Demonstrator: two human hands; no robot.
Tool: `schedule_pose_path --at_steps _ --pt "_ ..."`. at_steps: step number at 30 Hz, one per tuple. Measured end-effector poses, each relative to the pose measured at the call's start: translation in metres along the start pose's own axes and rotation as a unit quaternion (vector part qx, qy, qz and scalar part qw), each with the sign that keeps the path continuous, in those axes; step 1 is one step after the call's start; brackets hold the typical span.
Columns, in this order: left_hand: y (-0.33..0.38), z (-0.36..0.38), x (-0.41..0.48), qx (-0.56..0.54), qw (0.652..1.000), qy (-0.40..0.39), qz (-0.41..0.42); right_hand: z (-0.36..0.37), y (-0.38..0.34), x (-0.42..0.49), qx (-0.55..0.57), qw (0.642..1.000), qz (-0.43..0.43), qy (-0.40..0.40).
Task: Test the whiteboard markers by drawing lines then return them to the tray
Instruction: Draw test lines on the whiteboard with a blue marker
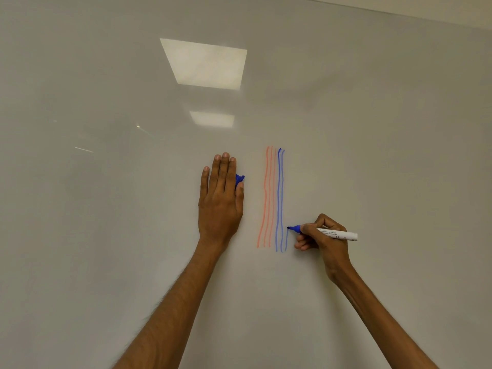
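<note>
My right hand (323, 237) grips a white-barrelled blue marker (336, 233), its tip touching the whiteboard (106, 209) at the top of a short third blue line. Two long blue lines (279, 201) stand just left of it, beside three orange-red lines (267, 198). My left hand (221, 201) lies flat against the board to the left of the lines, fingers straight and pointing up. Its thumb pinches the marker's blue cap (239, 180) against the side of the index finger. No tray is in view.
The whiteboard fills almost the whole view and reflects two ceiling light panels (205, 65) above my left hand. Its top edge runs across the upper right corner (399, 12). Both forearms reach in from the bottom.
</note>
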State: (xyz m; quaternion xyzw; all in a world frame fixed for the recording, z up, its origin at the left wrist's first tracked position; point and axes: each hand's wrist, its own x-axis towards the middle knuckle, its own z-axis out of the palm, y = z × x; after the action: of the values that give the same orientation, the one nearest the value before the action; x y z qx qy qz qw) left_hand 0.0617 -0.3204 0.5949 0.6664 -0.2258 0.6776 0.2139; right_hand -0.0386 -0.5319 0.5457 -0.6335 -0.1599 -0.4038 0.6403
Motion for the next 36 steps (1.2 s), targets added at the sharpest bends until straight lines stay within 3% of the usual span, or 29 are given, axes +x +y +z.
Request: schedule_pose_path --at_steps 36 --pt "0.002 -0.003 0.001 0.002 1.000 0.003 -0.002 0.029 -0.065 0.070 0.033 0.997 -0.060 0.023"
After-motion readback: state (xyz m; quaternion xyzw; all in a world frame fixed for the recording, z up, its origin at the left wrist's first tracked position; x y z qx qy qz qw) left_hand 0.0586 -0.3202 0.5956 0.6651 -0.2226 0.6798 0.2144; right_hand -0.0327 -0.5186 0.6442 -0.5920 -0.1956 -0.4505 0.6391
